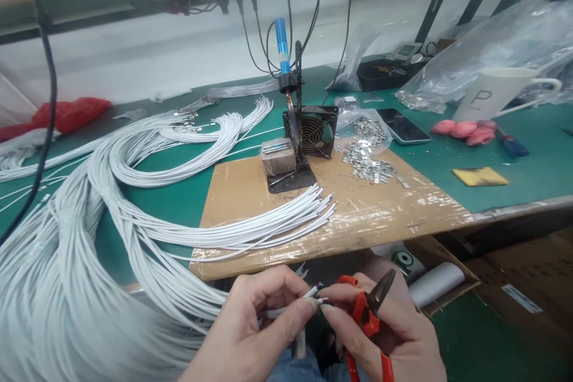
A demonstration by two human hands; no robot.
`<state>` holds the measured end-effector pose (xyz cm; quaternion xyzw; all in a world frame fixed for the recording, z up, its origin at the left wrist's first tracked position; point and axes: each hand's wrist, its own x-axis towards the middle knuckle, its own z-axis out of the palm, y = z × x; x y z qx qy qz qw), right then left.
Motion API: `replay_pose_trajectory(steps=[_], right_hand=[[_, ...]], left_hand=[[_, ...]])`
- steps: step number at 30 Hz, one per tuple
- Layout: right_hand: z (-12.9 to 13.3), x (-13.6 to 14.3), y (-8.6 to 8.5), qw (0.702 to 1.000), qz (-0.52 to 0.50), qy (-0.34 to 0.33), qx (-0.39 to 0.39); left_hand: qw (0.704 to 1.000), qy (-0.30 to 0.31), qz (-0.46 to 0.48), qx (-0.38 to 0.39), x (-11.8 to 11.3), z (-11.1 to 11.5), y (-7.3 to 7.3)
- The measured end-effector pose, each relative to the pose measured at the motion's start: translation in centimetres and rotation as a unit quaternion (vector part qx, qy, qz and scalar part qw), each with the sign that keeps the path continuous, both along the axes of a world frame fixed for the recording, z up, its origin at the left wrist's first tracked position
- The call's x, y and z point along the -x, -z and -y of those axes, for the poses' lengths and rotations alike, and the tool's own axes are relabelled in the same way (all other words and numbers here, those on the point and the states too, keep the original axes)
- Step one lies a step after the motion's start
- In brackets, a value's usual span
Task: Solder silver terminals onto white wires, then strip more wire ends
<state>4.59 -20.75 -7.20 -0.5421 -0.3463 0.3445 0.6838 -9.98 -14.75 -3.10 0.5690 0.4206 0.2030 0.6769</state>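
Note:
Low in the head view, my left hand [264, 328] pinches the ends of a couple of white cables [312, 292] between thumb and fingers. Dark and reddish wire tips show at those ends. My right hand [398, 325] has its thumb and forefinger at the same tips. Red-handled scissors [370, 314] sit in that hand, their dark blades pointing up and away from the cables. A bundle of white cables [250, 230] lies on a cardboard sheet [358, 215] above my hands, its tips toward the right.
A blue-handled soldering iron [282, 48] stands in its holder beside a small fan [316, 131]. Small metal pieces [369, 158] are heaped right of it. Further right are a phone [405, 126], a mug [490, 95] and a yellow sponge [480, 176]. Thick cable bundles [67, 286] cover the left.

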Motion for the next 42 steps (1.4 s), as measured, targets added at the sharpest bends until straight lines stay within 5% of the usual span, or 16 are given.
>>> replay_pose_trajectory(steps=[5,11,20,23,27,32,36,42], right_hand=[[-0.1,0.2,0.4,0.998,0.05,0.025,-0.041],[0.4,-1.8,2.1,0.998,0.022,0.048,0.024],[0.0,-1.2,0.1,0.985,0.172,-0.015,-0.017],[0.0,-3.0,0.2,0.965,0.26,-0.021,-0.024],[0.1,-6.6,1.3,0.968,0.248,0.03,0.03],[0.7,-7.3,2.4,0.964,0.235,-0.064,0.104],[1.6,-6.1,2.1,0.926,0.312,-0.184,0.108],[1.6,-5.2,1.4,0.881,0.379,-0.242,0.146]], left_hand=[[0.999,0.001,-0.02,-0.026,0.1,0.2,0.0],[0.996,0.011,-0.059,-0.066,-0.1,0.3,-0.2],[0.978,0.059,-0.12,-0.161,-0.2,0.2,0.5],[0.975,0.095,-0.12,-0.16,0.1,0.0,0.3],[0.986,0.084,-0.113,-0.087,0.3,0.3,-0.1],[0.996,0.032,-0.08,-0.04,0.2,0.6,-0.1],[0.997,0.013,-0.064,-0.034,0.0,0.3,0.2],[0.994,0.021,-0.075,-0.077,-0.2,0.3,0.2]])
